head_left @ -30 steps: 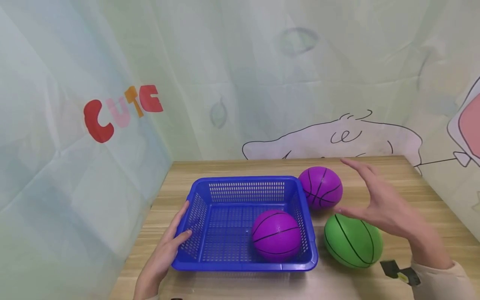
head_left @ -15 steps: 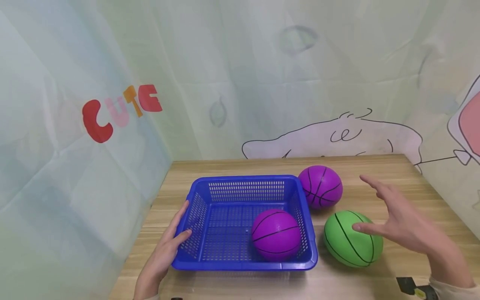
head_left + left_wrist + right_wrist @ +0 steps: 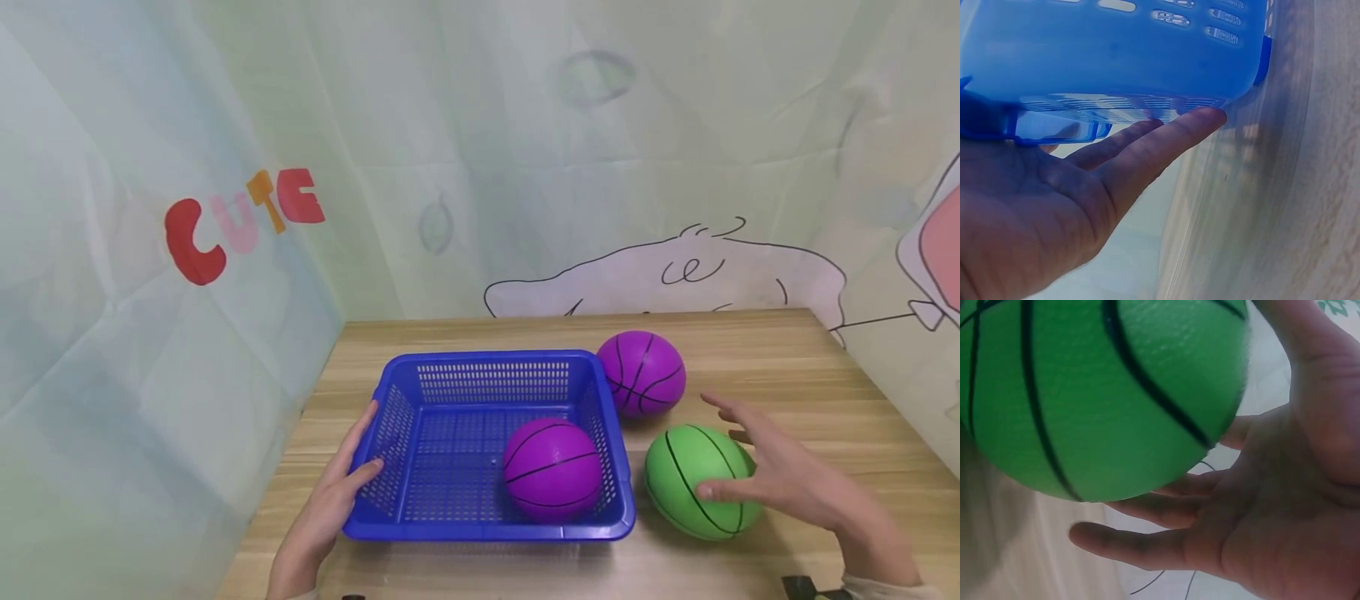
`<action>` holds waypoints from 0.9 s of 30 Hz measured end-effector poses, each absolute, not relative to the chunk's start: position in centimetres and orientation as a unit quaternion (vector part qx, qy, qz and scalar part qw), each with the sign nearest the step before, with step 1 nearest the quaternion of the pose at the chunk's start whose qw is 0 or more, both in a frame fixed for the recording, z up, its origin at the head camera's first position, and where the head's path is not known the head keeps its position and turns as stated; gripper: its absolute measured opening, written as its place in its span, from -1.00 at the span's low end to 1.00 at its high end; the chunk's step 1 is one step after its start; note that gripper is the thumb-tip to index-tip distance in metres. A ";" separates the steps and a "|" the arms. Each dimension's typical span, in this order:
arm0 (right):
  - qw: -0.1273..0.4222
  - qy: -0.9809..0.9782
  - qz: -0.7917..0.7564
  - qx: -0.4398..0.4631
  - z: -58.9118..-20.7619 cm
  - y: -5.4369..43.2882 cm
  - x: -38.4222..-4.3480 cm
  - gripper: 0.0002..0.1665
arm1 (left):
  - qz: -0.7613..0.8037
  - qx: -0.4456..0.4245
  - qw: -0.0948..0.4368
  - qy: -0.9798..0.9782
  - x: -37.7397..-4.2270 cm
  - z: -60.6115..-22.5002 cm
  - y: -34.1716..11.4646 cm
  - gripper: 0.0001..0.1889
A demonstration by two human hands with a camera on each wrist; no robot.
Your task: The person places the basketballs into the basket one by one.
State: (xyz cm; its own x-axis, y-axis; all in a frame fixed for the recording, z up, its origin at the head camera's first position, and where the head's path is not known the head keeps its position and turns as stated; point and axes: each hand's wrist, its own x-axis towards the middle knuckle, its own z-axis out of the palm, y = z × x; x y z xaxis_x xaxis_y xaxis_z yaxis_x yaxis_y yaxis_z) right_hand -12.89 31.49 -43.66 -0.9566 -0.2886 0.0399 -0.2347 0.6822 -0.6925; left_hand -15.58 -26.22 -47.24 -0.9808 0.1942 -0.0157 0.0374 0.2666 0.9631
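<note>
Both hands are low in the frame. At lower left, the left hand (image 3: 326,496) grips the blue basket (image 3: 480,532), thumb over the rim, fingers nearly straight along the outer wall. At lower right, the right hand (image 3: 791,479) opens wide around the green ball (image 3: 684,475), thumb across its front, fingers at its far side; I can't tell how firmly they touch. One purple ball (image 3: 553,469) sits inside the basket; another purple ball (image 3: 642,373) rests on the desk (image 3: 765,358) behind the green one.
</note>
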 end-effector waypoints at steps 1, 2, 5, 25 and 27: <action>0.041 0.914 -0.376 -0.144 -43.8 31.5 -12.8 0.43 | 0.602 0.073 0.066 0.792 -15.6 -47.2 -26.2 -0.20; 0.047 0.913 -0.380 -0.143 -44.0 31.6 -12.7 0.41 | 0.602 0.073 0.066 0.792 -15.6 -47.3 -26.2 -0.20; 0.069 0.910 -0.388 -0.132 -44.5 31.8 -12.5 0.33 | 0.605 0.075 0.066 0.790 -15.6 -47.3 -26.2 -0.20; 0.143 0.867 -0.460 -0.128 -45.8 32.5 -12.1 0.09 | 0.606 0.077 0.064 0.789 -15.6 -47.3 -26.2 -0.20; 0.135 0.872 -0.455 -0.123 -45.7 32.5 -12.0 0.09 | 0.605 0.076 0.064 0.790 -15.6 -47.3 -26.2 -0.20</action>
